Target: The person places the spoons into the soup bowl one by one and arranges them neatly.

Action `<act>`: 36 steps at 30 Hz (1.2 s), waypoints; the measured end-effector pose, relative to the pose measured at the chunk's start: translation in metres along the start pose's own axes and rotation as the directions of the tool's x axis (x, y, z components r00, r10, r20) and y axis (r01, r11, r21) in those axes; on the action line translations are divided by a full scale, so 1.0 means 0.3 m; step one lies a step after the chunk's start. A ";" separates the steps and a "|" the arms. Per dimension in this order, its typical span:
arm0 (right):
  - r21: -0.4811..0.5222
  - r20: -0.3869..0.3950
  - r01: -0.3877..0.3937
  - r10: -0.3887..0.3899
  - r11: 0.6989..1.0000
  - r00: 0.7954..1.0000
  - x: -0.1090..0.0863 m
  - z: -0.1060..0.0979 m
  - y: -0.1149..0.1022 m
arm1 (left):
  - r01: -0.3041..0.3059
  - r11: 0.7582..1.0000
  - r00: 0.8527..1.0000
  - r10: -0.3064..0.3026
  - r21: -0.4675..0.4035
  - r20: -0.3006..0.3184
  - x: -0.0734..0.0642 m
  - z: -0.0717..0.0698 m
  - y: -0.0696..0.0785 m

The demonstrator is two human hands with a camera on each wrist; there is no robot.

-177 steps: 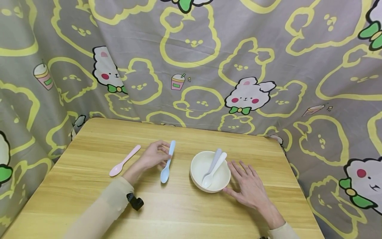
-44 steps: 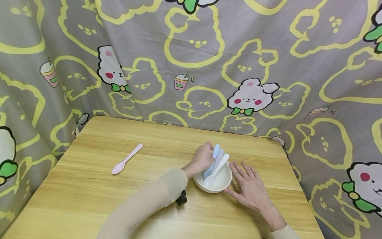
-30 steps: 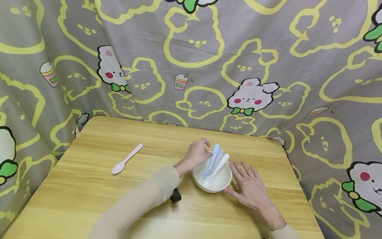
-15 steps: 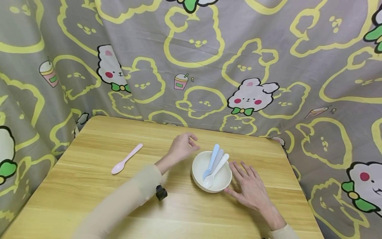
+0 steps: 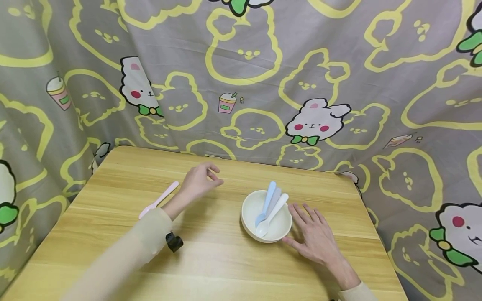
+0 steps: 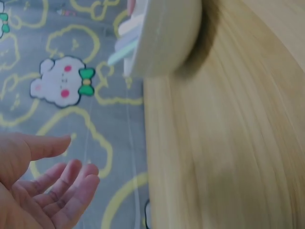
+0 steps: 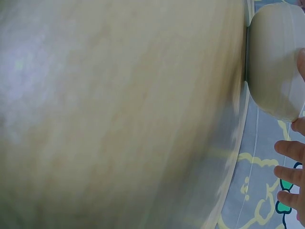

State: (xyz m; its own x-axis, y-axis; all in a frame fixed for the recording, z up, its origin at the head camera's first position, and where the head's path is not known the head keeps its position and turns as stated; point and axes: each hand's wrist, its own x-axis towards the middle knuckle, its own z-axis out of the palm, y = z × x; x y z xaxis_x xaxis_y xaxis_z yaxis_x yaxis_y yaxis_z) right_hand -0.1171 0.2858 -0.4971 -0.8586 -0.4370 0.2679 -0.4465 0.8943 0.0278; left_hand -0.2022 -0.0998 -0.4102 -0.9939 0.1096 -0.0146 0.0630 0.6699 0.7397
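Note:
My left hand (image 5: 198, 181) hovers over the left half of the table with nothing in it, its fingers loosely bent and thumb apart, as the left wrist view also shows. Just left of its wrist lies a pink spoon (image 5: 169, 190), its bowl end partly hidden by the sleeve. A cream bowl (image 5: 248, 223) stands right of the middle. In it lean a light blue spoon (image 5: 269, 196), a grey-lilac spoon (image 5: 276, 195) and a white spoon (image 5: 280, 202), handles over the far rim. My right hand (image 5: 314, 236) has its fingers spread, thumb and index finger against the bowl's right side.
The wooden table (image 5: 226, 267) has a rounded far left corner. A grey curtain (image 5: 256, 92) with cartoon rabbits hangs close behind the far edge and along both sides. A small black camera (image 5: 174, 241) sits on the left wrist.
My left hand earlier gripped the light blue spoon on the table, brought it into the bowl and let it go. It has since moved left towards the pink spoon. My right hand stayed at the bowl.

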 end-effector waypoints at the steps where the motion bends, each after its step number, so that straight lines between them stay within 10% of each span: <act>1: 0.001 0.000 0.000 0.000 1.000 1.000 0.000 0.000 0.000 | -0.002 1.000 1.000 0.002 0.009 0.002 -0.004 -0.012 -0.014; 21: -0.005 -0.007 0.010 -0.010 1.000 1.000 0.005 0.002 0.003 | 0.089 0.986 0.992 -0.101 0.140 0.075 -0.059 -0.227 -0.294; 36: -0.001 -0.001 0.002 -0.002 1.000 1.000 -0.002 0.006 0.004 | 0.143 0.957 0.983 -0.168 0.254 0.080 -0.053 -0.223 -0.438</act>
State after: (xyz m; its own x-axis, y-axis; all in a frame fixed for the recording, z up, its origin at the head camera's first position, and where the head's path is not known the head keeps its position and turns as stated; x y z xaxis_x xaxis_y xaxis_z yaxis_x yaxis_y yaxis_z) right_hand -0.1177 0.2869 -0.4990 -0.8575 -0.4385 0.2690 -0.4478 0.8936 0.0293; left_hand -0.2007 -0.2388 -0.4622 -0.9797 0.0542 -0.1928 -0.0586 0.8428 0.5351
